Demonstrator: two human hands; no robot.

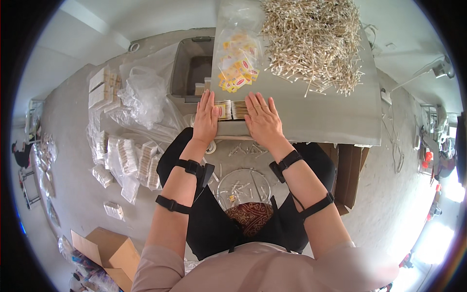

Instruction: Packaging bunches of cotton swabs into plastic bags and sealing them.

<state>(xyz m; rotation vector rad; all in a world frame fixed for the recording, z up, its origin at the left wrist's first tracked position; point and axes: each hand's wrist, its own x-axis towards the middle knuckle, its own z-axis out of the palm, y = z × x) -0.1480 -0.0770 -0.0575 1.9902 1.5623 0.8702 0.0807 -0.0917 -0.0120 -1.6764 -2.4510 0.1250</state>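
Observation:
A flat row of cotton swabs (pixel 239 110) lies near the front edge of the grey table, between my two hands. A yellow and white printed card (pixel 223 111) shows at the row's left end. My left hand (pixel 206 118) rests beside that end, its fingers stretched out and close together. At the right end lies my right hand (pixel 264 118), palm down with its fingers extended, covering part of the row. Whether a clear bag encloses the swabs, I cannot tell. Just beyond sits a loose heap of yellow and white cards (pixel 238 75), partly on clear plastic.
A large pile of loose cotton swabs (pixel 316 44) covers the table's far right. Left of the table stands a grey bin (pixel 178 68) with small packs inside. Bundled packs (pixel 127 155) and clear plastic (pixel 146 100) lie on the floor, with an open cardboard box (pixel 109 250) nearer.

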